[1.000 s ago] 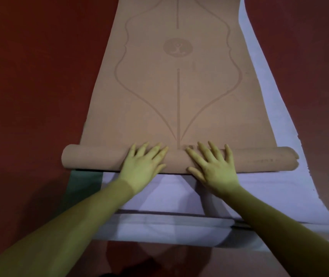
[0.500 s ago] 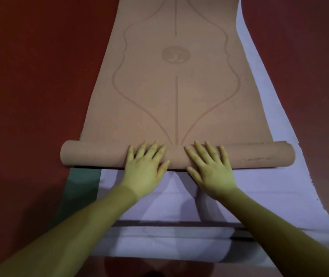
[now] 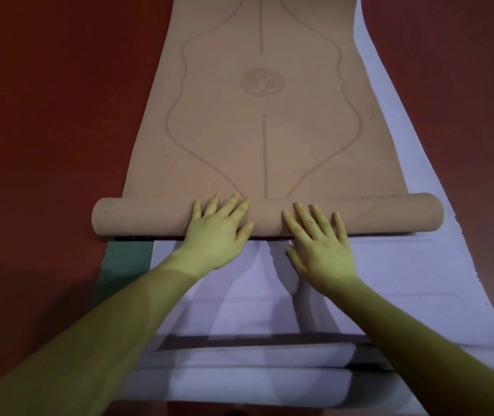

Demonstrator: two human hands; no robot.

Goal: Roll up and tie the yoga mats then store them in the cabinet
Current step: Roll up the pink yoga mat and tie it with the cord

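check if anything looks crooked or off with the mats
The tan mat lies askew on the lilac mat beneath: lilac shows along the right side only. The roll looks even.

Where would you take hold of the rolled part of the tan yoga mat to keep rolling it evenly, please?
Judging by its shape, come from the near side and press on top of the roll, palms flat. It is a long, low cylinder lying crosswise, so hands spread wider than the left hand and right hand now sit, both near the middle, would probably keep its ends level.
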